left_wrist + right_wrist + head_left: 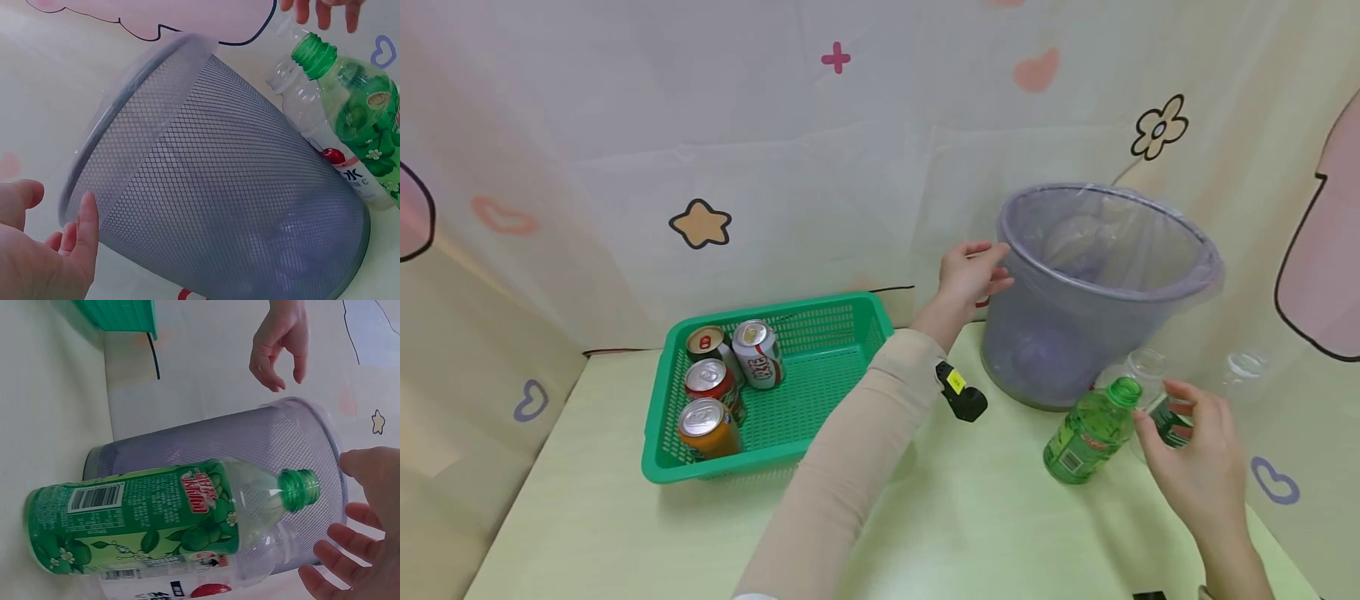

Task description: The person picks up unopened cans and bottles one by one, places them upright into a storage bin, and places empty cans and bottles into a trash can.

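My left hand (pixel 972 271) is at the near left rim of a mesh waste bin (pixel 1045 333) lined with a clear bag, its fingers loosely extended and holding nothing. To the bin's right front, an uncapped green-tinted plastic bottle (pixel 1092 435) with a green fruit label stands upright on the table. My right hand (pixel 1204 454) is just right of this bottle's neck, thumb and fingers spread around nothing in the right wrist view. Behind the green bottle is a clear bottle (pixel 306 106) with a white label and a cherry picture, partly hidden by it.
A green plastic basket (pixel 820 315) on the left holds several drink cans, including an orange can (pixel 709 429) and a white can (pixel 758 354). Another clear bottle (pixel 1243 371) stands behind my right hand. A patterned curtain (pixel 775 167) backs the table (pixel 587 517).
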Available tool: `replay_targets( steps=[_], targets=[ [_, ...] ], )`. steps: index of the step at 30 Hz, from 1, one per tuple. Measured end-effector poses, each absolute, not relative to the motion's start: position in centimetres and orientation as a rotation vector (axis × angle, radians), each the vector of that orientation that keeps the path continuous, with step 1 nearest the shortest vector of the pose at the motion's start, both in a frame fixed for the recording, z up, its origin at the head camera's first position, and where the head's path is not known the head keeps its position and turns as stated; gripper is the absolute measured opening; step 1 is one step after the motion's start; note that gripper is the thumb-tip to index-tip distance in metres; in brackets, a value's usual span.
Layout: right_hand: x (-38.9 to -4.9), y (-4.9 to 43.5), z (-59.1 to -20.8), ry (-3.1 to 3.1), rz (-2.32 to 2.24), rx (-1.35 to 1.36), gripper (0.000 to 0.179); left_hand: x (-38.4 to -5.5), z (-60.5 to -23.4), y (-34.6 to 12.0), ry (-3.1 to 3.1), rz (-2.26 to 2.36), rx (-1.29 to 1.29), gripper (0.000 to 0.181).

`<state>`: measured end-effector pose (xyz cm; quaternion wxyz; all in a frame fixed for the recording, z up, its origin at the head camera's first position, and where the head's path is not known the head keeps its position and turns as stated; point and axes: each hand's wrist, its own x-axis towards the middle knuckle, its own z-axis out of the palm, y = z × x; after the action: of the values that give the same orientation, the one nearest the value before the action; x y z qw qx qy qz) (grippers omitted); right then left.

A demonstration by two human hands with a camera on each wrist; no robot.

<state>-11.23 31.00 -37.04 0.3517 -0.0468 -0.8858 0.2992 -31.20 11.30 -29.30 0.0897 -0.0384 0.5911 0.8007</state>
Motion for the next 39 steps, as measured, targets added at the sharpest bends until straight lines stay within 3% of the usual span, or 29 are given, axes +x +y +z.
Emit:
replay_targets(
  steps=[12, 19, 29, 39],
  targets=[
    [-10.9, 31.7, -39.6, -2.265, 0.928, -0.356, 0.045, -31.5, -29.5, 12.7, 1.555, 2.524, -0.135, 0.034],
    [-10.6, 31.4, -41.5, -2.283, 1.013, -0.408, 0.052, -31.6, -29.4, 13.4, 1.487, 2.552, -0.131, 0.041],
    [-11.2, 31.3, -44.1, -2.228, 1.099, -0.362, 0.064, -31.7, -29.1, 14.5, 1.533, 2.594, -0.162, 0.037],
    [-11.9, 31.0, -46.4, -2.164, 1.237, -0.453, 0.066, -31.4, -28.8, 15.1, 1.607, 2.572, -0.21, 0.035]
  ],
)
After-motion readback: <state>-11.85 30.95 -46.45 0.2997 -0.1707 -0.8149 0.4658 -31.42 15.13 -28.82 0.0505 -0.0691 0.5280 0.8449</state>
